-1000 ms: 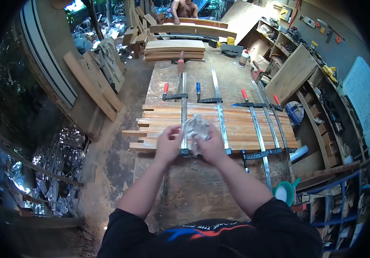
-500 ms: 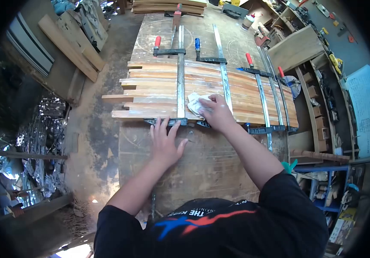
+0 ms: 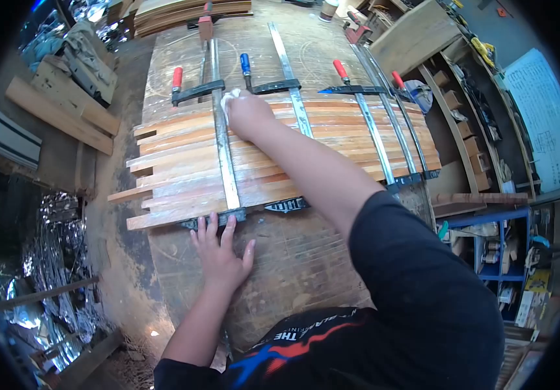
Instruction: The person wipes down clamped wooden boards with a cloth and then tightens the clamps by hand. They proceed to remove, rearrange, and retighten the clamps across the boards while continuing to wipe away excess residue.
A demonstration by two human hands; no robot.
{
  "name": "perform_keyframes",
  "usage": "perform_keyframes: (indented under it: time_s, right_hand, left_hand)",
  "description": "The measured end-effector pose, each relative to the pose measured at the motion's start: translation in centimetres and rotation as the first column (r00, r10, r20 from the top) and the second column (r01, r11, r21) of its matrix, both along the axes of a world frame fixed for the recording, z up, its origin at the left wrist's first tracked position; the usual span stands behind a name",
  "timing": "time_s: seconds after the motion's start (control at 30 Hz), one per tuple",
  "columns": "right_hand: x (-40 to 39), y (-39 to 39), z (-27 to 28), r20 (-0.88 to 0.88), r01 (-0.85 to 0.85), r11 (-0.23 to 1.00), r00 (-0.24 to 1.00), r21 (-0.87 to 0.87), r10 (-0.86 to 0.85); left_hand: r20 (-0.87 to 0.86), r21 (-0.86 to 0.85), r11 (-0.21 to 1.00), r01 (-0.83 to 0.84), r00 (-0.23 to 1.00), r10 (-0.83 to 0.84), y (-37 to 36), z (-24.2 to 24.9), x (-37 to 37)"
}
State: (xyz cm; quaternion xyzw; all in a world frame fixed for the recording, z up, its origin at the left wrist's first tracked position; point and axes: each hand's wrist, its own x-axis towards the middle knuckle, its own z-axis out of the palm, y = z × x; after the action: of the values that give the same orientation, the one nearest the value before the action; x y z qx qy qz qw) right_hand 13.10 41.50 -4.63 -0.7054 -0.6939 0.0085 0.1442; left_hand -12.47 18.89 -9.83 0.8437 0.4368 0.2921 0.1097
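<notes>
A panel of glued wooden strips (image 3: 182, 166) lies across the workbench, its left ends uneven. Bar clamps span it, among them the leftmost bar clamp (image 3: 225, 162) and one with a blue handle (image 3: 245, 64). My right hand (image 3: 250, 117) is closed on a crumpled white rag (image 3: 229, 97) at the panel's far edge, beside the leftmost clamp's bar. Fingers spread, my left hand (image 3: 220, 260) rests on the bench with its fingertips at that clamp's near jaw (image 3: 215, 219). The underside of the rag is hidden.
Red-handled clamps (image 3: 340, 69) hold the panel's right part. Stacked boards (image 3: 189, 14) and a cup (image 3: 328, 9) stand at the back of the workbench (image 3: 293, 266). Wooden shelving (image 3: 452, 101) and a blue rack (image 3: 502, 247) flank the right side; planks (image 3: 59, 117) lean at left.
My right hand has moved the rag from the panel's near middle to its far edge, left of before. My left hand stays by the clamp jaw. The whole view has shifted and tilted.
</notes>
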Motion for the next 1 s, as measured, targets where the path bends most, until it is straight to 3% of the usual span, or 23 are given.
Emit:
perform_keyframes:
  time_s: [0.1, 0.17, 0.27, 0.33, 0.37, 0.4, 0.5, 0.57, 0.6, 0.63, 0.67, 0.7, 0.77, 0.87, 1.0]
  right_hand:
    - [5.3, -3.1, 0.0, 0.108, 0.033, 0.985, 0.994, -0.171, -0.014]
    - [8.2, -4.3, 5.5, 0.349, 0.240, 0.906, 0.931, -0.348, -0.112]
    - [6.8, -2.0, 2.7, 0.245, 0.286, 0.913, 0.945, -0.292, -0.217]
    - [3.0, -0.4, 1.5, -0.091, 0.381, 0.898, 0.908, -0.221, -0.408]
    - [1.0, -0.5, 2.7, 0.053, 0.084, 0.967, 0.996, -0.239, -0.074]
    - [-1.8, -0.4, 1.6, -0.273, 0.206, 0.977, 0.939, -0.045, -0.211]
    - [-1.7, -2.0, 2.4, -0.248, 0.097, 0.982, 0.959, -0.164, -0.136]
    - [-2.8, -7.3, 4.7, -0.234, 0.075, 0.915, 0.956, -0.397, -0.180]
    - [-3.4, -10.5, 5.0, -0.183, 0.011, 0.880, 0.977, -0.476, -0.111]
    - [-4.0, -14.8, 4.5, -0.118, -0.123, 0.949, 0.989, -0.289, 0.092]
    - [-4.5, -17.6, 4.7, -0.058, -0.181, 0.939, 0.983, -0.291, 0.172]
    - [-4.7, -19.7, 4.2, -0.145, -0.255, 0.940, 0.963, -0.225, 0.227]
    - [-4.2, -20.2, 4.2, -0.208, -0.182, 0.947, 0.970, -0.263, 0.128]
    - [-3.4, -17.2, 3.3, -0.263, -0.201, 0.979, 0.947, -0.043, 0.183]
    - [-1.1, -12.8, 1.9, -0.229, -0.228, 0.974, 0.949, -0.014, 0.219]
  left_hand:
    - [-0.004, -0.022, 1.000, -0.006, 1.000, 0.006, -0.3, 0.4, -0.1]
    - [-0.005, -0.031, 1.000, -0.006, 1.000, 0.006, -0.2, 0.8, -0.3]
    - [0.003, -0.041, 0.999, -0.010, 1.000, 0.010, -0.1, 0.8, -0.3]
    - [0.003, -0.037, 0.999, -0.008, 1.000, 0.009, -0.2, 0.9, -0.3]
    - [0.004, -0.037, 0.999, -0.006, 1.000, 0.006, -0.4, 0.9, -0.4]
    - [0.006, -0.030, 1.000, -0.007, 1.000, 0.007, -0.3, 0.9, -0.4]
    - [-0.010, -0.050, 0.999, -0.001, 1.000, 0.001, -1.0, 0.5, -0.6]
    - [0.009, -0.024, 1.000, -0.005, 1.000, 0.005, 0.4, 0.7, -0.3]
    - [0.017, -0.029, 1.000, -0.002, 1.000, 0.002, 0.1, 0.6, -0.4]
    - [0.026, -0.039, 0.999, 0.002, 1.000, -0.001, -0.1, 0.4, -0.4]
    - [0.041, -0.038, 0.999, -0.002, 0.999, 0.003, -0.2, 0.4, -0.4]
    - [0.042, -0.048, 0.999, -0.002, 0.999, 0.004, -0.4, 0.5, -0.4]
    - [0.035, -0.049, 0.999, 0.003, 0.999, -0.001, -0.2, 0.7, -0.5]
    - [0.043, -0.076, 0.997, 0.013, 0.999, -0.010, -0.2, 0.8, -0.7]
    - [0.056, -0.034, 0.999, 0.011, 0.998, -0.009, -0.3, 1.2, -0.6]
